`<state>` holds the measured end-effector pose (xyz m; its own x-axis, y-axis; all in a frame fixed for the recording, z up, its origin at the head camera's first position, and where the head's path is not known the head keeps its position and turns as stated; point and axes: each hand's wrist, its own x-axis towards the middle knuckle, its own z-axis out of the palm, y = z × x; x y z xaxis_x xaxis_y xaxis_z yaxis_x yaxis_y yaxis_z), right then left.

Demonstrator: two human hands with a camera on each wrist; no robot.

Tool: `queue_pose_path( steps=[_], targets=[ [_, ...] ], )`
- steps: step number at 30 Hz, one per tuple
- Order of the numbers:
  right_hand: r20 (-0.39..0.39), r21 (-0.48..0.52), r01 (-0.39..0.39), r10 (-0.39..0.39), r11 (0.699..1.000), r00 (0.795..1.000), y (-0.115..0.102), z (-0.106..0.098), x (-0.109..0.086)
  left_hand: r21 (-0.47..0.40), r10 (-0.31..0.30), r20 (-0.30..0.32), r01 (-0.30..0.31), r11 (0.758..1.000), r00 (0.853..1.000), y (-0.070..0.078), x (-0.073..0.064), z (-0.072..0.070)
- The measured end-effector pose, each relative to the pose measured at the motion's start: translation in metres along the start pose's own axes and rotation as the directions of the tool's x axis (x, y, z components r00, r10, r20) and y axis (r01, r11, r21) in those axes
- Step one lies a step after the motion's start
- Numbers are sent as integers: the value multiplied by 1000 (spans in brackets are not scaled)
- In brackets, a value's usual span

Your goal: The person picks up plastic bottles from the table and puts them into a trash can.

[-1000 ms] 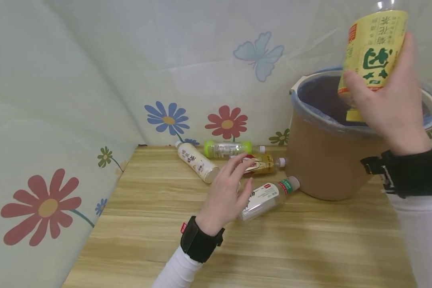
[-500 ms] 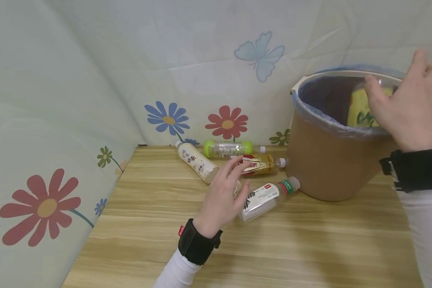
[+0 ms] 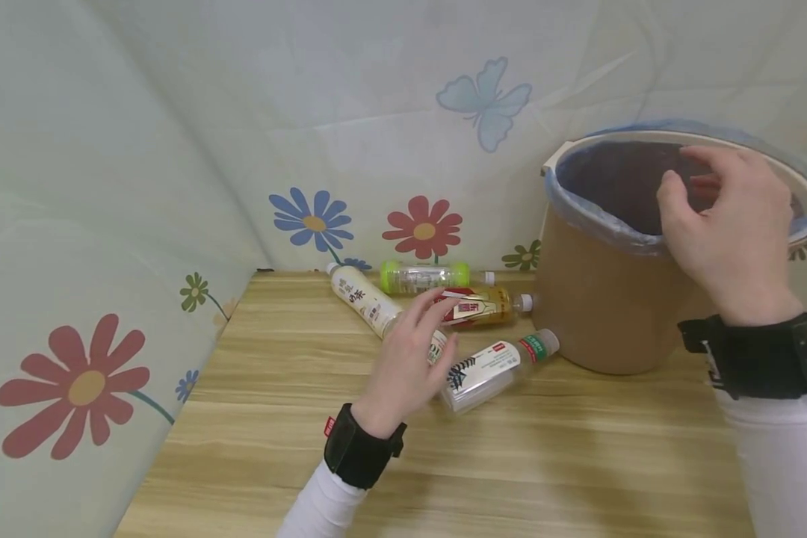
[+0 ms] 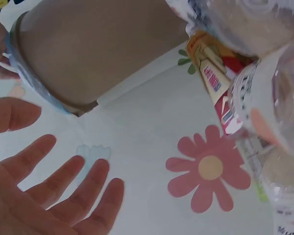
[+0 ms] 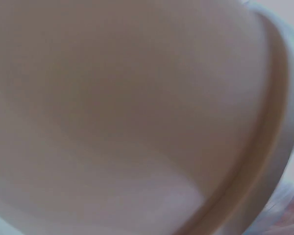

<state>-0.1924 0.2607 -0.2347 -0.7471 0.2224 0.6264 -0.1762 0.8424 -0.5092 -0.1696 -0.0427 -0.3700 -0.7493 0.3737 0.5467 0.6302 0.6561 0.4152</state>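
Observation:
My right hand hangs over the mouth of a brown bin lined with a blue bag, its fingers loosely bent around nothing. The bin's wall fills the right wrist view. Low over several drink bottles hovers my left hand, fingers spread and holding nothing, as the left wrist view also shows. Just right of it lies a clear bottle with a white label. Behind are a bottle with a red and gold label and a cream-labelled bottle. Another bottle is mostly hidden by the left hand.
A clear bottle with bright green bands lies at the back against the flower-printed cloth. Bottle caps point at the bin's left side. The wood-grain table runs toward me in front of the bottles.
My right hand has let go of the yellow-labelled bottle, which dropped into the bin and is out of sight. My left hand has shifted slightly left and toward me.

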Motion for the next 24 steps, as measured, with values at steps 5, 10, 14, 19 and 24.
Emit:
queue_pose_path(
  steps=[5,10,14,19,24],
  targets=[
    [-141,126,111,-93,986,986,-9,13,-22,36,-51,55,49,998,997,-5,1,-11],
    [-281,280,289,-210,915,937,-20,30,-49,78,-141,111,132,988,984,-15,-9,-16],
    [-274,341,339,-253,877,928,-26,45,-73,102,-156,105,145,984,982,-25,-19,-16],
    [-190,413,280,-218,867,957,-25,66,-103,140,-232,148,212,967,961,-33,-29,-13],
    [-88,443,195,-174,875,981,-19,82,-125,181,-306,242,267,947,921,-41,-36,-7]
  ],
)
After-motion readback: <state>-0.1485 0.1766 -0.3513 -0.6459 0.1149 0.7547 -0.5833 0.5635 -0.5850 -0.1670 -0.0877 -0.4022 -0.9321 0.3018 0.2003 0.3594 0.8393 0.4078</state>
